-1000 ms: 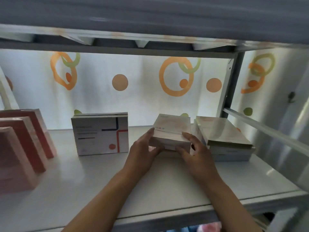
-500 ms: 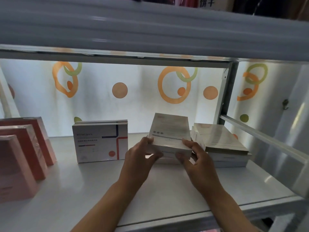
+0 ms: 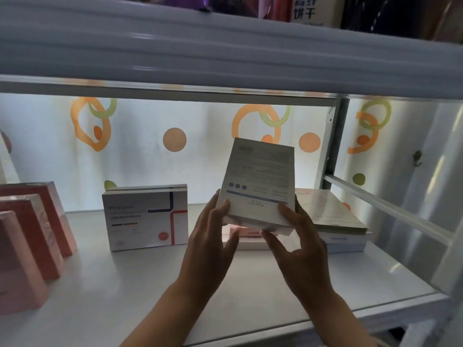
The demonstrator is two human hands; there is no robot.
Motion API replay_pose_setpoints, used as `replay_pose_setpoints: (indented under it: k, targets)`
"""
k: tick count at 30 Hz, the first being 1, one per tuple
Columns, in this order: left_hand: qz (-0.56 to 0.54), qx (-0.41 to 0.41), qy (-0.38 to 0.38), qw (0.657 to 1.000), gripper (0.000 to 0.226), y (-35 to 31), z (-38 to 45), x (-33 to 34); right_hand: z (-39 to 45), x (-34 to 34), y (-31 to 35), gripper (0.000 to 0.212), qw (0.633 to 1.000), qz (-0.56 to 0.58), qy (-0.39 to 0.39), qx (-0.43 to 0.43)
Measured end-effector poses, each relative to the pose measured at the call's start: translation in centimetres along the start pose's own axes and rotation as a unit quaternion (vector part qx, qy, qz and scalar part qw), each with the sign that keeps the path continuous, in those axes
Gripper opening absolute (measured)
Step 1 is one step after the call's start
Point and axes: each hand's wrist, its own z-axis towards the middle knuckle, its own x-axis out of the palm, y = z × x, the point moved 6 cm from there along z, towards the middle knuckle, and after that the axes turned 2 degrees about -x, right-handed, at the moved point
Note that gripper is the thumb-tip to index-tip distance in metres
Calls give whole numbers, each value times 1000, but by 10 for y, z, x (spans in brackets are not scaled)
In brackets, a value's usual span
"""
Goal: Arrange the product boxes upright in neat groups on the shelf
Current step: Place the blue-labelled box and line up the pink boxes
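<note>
Hands, left hand (image 3: 211, 236) and right hand (image 3: 298, 236), grip a tilted box (image 3: 259, 186) above the white shelf (image 3: 150, 291).

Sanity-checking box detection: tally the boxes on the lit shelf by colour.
Pink boxes: 3
Striped white boxes: 2
Held white box: 1
Flat boxes: 3 visible, stacked, partly hidden
Total: 9
</note>
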Motion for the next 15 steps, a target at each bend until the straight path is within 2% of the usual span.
replay_pose_setpoints:
  k: [3,7,11,15]
  targets:
    - [-18,12,-55,998,43,-4,3,-12,-1,-3,9,50,999,8,-18,-28]
    - [7,24,-103,994,40,-12,11,-23,1,-9,12,61,998,41,-25,41]
    - [6,-21,-71,997,49,-23,26,-8,15,-18,9,61,969,168,-58,169]
    - [-12,-61,-35,997,46,-36,54,-5,32,-35,0,49,960,180,-76,199]
